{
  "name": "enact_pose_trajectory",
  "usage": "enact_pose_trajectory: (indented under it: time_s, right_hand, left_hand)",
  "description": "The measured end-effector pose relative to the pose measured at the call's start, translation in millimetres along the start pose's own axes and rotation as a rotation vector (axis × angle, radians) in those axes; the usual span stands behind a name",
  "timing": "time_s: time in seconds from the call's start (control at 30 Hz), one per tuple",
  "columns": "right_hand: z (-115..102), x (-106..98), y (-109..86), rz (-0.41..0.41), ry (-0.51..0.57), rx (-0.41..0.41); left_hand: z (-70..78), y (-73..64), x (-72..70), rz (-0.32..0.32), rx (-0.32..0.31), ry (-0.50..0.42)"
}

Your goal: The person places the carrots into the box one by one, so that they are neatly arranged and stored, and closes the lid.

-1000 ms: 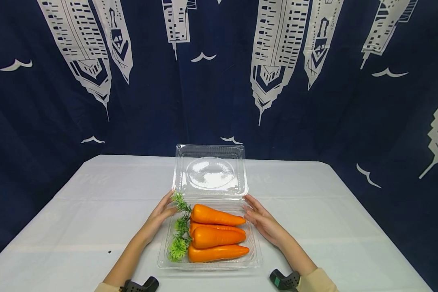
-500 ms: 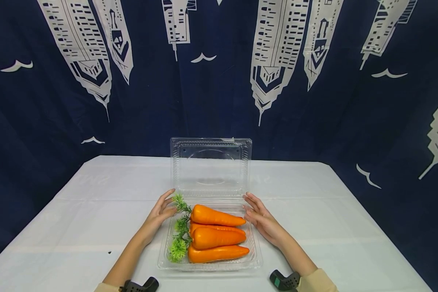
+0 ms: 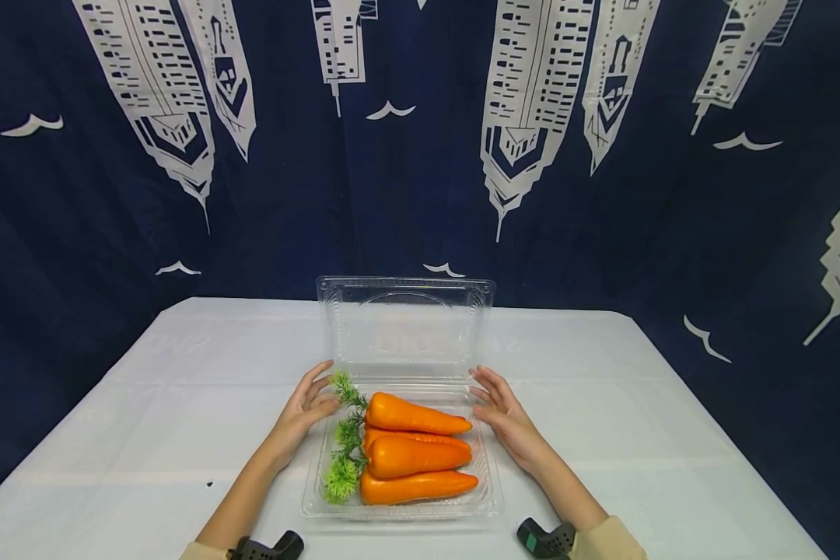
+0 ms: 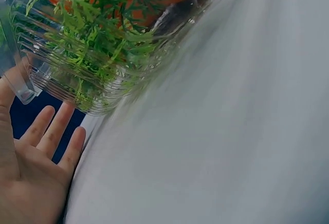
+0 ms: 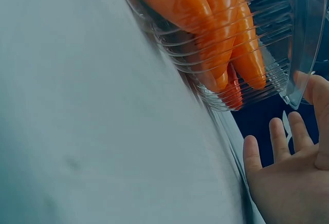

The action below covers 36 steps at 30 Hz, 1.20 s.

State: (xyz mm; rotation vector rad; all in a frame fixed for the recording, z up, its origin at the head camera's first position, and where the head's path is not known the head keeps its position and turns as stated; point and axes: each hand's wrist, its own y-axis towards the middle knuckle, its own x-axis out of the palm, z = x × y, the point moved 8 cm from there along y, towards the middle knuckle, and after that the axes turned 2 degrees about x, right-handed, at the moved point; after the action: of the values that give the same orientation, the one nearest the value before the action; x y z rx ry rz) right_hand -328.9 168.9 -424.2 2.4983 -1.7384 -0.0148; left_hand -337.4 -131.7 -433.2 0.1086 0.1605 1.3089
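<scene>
A clear plastic clamshell container [image 3: 491,498] stands on the white table, with its ribbed lid [image 3: 406,281] raised at the back hinge. Several orange carrots [image 3: 420,455] lie inside, their narrow ends to the right. Feathery green tops [image 3: 343,476] fill the left side. My left hand [image 3: 302,412] is at the container's back left corner, fingers spread and gently bent; in the left wrist view its thumb [image 4: 10,88] is close to the rim. My right hand [image 3: 509,424] mirrors it at the back right corner. Whether the fingertips touch the plastic is hard to tell.
The table [image 3: 182,412] carries a white cloth and a small dark speck [image 3: 209,484] to the left. Behind it hangs a navy curtain [image 3: 406,194] with white building prints. A black wrist device [image 3: 269,547] sits on each forearm.
The lid has swung from leaning back to a more upright position, its top edge coming nearer. My right fingers have shifted slightly outward from the lid's corner. The carrots have stayed put.
</scene>
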Motion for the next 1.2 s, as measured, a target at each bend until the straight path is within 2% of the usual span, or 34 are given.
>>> enact_pose_trajectory:
  time_s: [0.17, 0.27, 0.47, 0.6, 0.7, 0.87, 1.03, 1.2]
  right_hand:
    - [-1, -3, 0.3, 0.027, -0.008, -0.018]
    - [-3, -5, -0.3, 0.055, -0.010, -0.030]
    - [-11, -9, -3.2, 0.110, 0.043, -0.095]
    - [-17, -8, -4.9, 0.105, 0.072, -0.128]
    - [-22, -6, -5.6, 0.102, 0.044, -0.122]
    - [-28, -4, -7.6, 0.100, -0.074, -0.102]
    - [-35, -1, -8.4, 0.072, -0.198, -0.131]
    - [-41, 1, -10.8, 0.037, -0.244, -0.176]
  left_hand:
    - [1.7, -0.4, -0.6, 0.005, 0.000, -0.035]
    - [5.0, -1.0, -0.9, 0.000, 0.023, -0.082]
    - [16.7, -2.7, 0.7, -0.051, 0.105, -0.219]
    - [22.1, -4.5, 1.6, -0.080, 0.120, -0.274]
    - [24.2, -4.6, 1.3, -0.058, 0.096, -0.255]
    - [29.9, -3.4, 4.4, -0.020, 0.055, -0.166]
    - [40.8, -5.3, 10.0, -0.045, 0.065, -0.074]
    - [50.3, -7.5, 13.6, -0.101, 0.093, -0.021]
